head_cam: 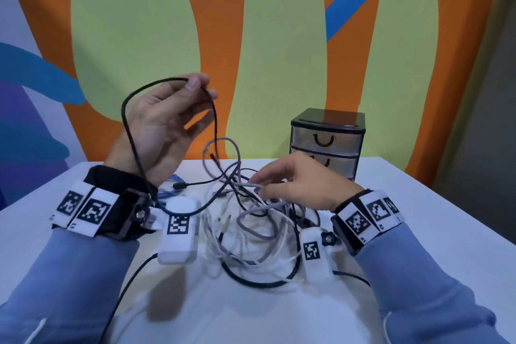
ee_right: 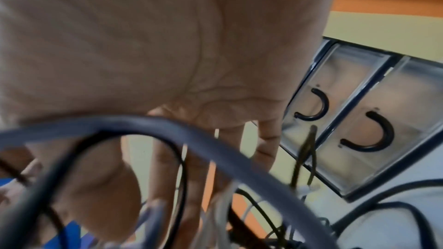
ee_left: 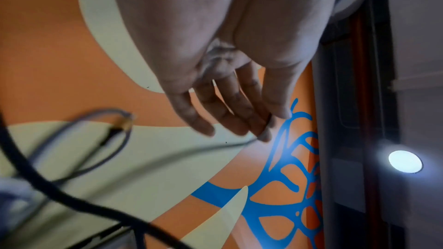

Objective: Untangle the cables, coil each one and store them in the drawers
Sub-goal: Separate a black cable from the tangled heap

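Our left hand pinches the black cable high; our right hand pinches a grey cable in the tangle on the table. We should draw the black one out slowly, pinning the rest.

Orange, green and blue mural wall behind white table

A tangled heap of cables and a small drawer unit are carried by the white worktop.
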The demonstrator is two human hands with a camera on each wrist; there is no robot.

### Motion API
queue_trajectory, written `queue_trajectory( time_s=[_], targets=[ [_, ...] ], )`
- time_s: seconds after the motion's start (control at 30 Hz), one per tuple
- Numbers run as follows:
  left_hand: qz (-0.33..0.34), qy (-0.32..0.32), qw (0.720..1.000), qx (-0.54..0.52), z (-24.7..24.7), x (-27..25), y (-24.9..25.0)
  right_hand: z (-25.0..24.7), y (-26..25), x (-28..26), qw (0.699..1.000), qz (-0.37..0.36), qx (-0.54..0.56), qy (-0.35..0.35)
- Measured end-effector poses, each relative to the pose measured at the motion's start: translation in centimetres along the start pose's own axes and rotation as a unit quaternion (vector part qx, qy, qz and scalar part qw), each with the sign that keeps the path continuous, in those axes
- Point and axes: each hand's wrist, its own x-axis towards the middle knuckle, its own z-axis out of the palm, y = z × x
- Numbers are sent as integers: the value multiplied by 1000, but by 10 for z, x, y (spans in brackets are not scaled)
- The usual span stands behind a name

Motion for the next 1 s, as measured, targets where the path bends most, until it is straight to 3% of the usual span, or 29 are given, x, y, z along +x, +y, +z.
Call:
queue_trajectory(
  time_s=[0.23, 0.37, 0.43, 0.53, 0.67, 0.8, 0.9, 1.0],
  targets=[
    [-42, -36, 998, -5, 9, -6, 1, 2, -2, -4, 999, -2, -3, -39],
    [-59, -39, 989, 128, 1, 0, -2, 2, 5, 3, 999, 16, 18, 29],
    [-73, -31, 967, 242, -7, 4, -6, 0, 10, 5, 995, 35, 43, 87],
    [-117, -29, 908, 401, -15, 3, -6, -1, 14, 8, 988, 42, 62, 134],
    [-158, -77, 881, 438, -10, -4, -3, 4, 18, 13, 980, 31, 101, 170],
    [-106, -75, 850, 511, -5, -5, -6, 6, 21, 17, 964, 30, 139, 226],
    [-49, -140, 830, 538, 2, -9, -12, 8, 21, 19, 957, 37, 146, 249],
    [11, -176, 844, 507, 13, -11, -23, 11, 20, 20, 952, 32, 159, 260]
  ],
)
